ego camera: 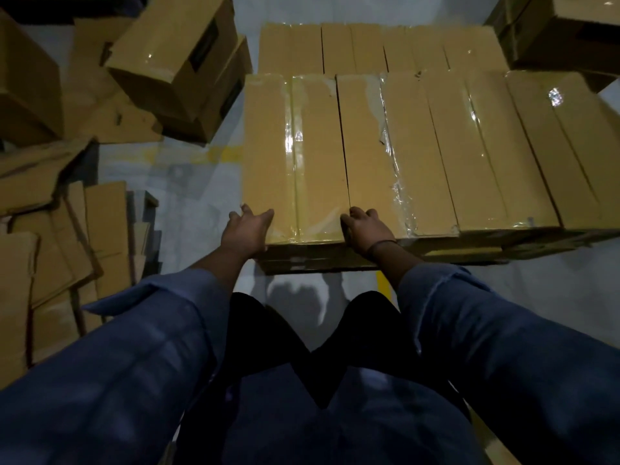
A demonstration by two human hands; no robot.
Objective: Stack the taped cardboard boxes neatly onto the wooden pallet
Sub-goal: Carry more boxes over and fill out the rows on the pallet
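Note:
A taped cardboard box (295, 156) lies at the left end of the top row of a stack of several taped boxes (469, 152). My left hand (246, 228) holds the box's near left corner, fingers spread over the top edge. At the near right corner, in the seam with the neighbouring box (365, 146), my right hand (365, 229) grips the edge with curled fingers. A lower row of boxes (369, 48) shows behind. The wooden pallet is hidden under the stack.
Loose taped boxes (174, 68) stand on the floor at the far left. Flattened cardboard sheets (60, 243) lie piled at the left. More boxes (563, 31) stand at the far right. Pale floor (188, 182) shows between the piles and the stack.

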